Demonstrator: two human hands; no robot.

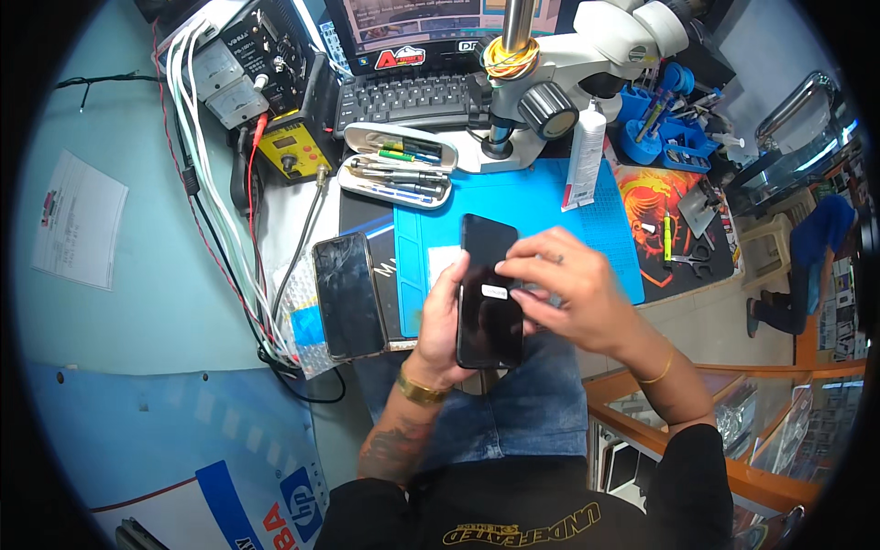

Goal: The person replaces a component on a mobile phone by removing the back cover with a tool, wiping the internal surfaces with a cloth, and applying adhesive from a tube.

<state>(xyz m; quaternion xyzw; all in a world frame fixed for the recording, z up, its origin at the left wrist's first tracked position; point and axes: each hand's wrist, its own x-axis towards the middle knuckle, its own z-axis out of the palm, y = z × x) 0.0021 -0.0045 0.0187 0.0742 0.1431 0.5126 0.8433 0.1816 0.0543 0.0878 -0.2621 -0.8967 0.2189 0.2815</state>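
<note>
A black smartphone (490,330), long side pointing away from me, lies in my left hand (442,321). The palm is under it and the thumb rests along its left edge. A small white sticker (494,291) shows on the middle of its dark face. Over the phone's right side is my right hand (570,286), its fingers bent and spread, the fingertips at or just above the surface near the sticker. Whether they touch is unclear. Left of my hands, a second phone (349,298) with a cracked upper edge lies on the table's front part.
A blue work mat (532,188) lies beyond my hands. On or around it are an open tool case (400,174), a white tube (584,160) and a microscope (550,101). A power supply (291,151) with cables is at left; tweezers-like tools lie right. A person (811,257) is far right.
</note>
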